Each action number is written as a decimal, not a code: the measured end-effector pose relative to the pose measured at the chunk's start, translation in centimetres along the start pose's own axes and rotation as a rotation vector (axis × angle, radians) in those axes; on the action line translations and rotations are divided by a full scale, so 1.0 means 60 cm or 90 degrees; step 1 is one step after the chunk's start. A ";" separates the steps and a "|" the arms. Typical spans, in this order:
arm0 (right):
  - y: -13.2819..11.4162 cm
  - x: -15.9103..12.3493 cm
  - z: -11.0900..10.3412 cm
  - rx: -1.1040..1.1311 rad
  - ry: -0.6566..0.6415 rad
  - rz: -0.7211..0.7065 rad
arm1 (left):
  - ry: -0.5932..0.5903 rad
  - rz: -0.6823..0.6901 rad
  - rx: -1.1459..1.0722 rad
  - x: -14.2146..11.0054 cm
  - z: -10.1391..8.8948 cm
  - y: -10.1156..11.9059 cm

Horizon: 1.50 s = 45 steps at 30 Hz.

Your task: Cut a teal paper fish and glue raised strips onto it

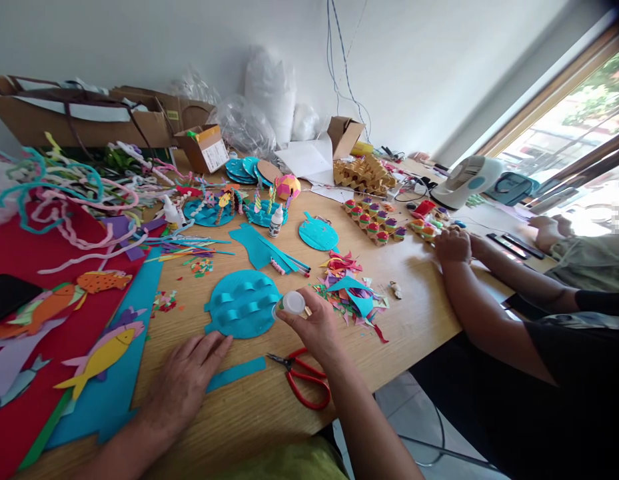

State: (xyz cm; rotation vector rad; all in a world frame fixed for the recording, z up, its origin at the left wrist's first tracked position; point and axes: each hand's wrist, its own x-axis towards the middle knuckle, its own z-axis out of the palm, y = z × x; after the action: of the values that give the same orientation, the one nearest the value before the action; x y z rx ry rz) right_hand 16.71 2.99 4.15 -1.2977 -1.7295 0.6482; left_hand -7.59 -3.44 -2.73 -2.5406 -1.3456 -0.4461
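A round turquoise felt-like disc (pixel 244 320) with rows of raised strip loops lies on the table in front of me. My left hand (pixel 182 373) rests flat, its fingertips at the disc's lower left edge. In my right hand (pixel 314 323) is a small white bottle (pixel 293 303), tipped so its round base faces me, at the disc's right edge. The bottle's nozzle is hidden. Red-handled scissors (pixel 309 380) lie open below my right hand. A turquoise strip (pixel 238 375) lies between the scissors and my left hand.
Colourful scraps (pixel 354 287) are heaped at the right. A second turquoise disc (pixel 318 233) and a white glue bottle (pixel 276 221) stand farther back. Paper fish (pixel 106 350) lie on coloured sheets at left. At far right, a co-worker's hands (pixel 453 245) work near egg cartons (pixel 372 220).
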 end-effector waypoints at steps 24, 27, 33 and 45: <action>-0.006 0.001 -0.001 0.008 0.004 0.004 | 0.027 0.016 0.008 0.002 0.000 0.002; -0.016 -0.001 -0.006 0.015 0.000 -0.008 | 0.024 0.012 0.015 0.003 -0.002 0.004; -0.024 -0.010 0.008 0.048 -0.029 -0.035 | 0.037 0.019 0.022 0.007 -0.005 0.007; -0.028 -0.008 0.027 0.068 -0.060 -0.033 | 0.011 0.001 -0.004 0.001 0.002 0.005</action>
State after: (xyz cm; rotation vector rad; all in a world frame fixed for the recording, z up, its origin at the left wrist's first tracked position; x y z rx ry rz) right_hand 14.55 2.12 4.52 -1.1615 -1.7737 0.7721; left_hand -7.30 -3.50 -2.84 -2.5363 -1.3375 -0.4720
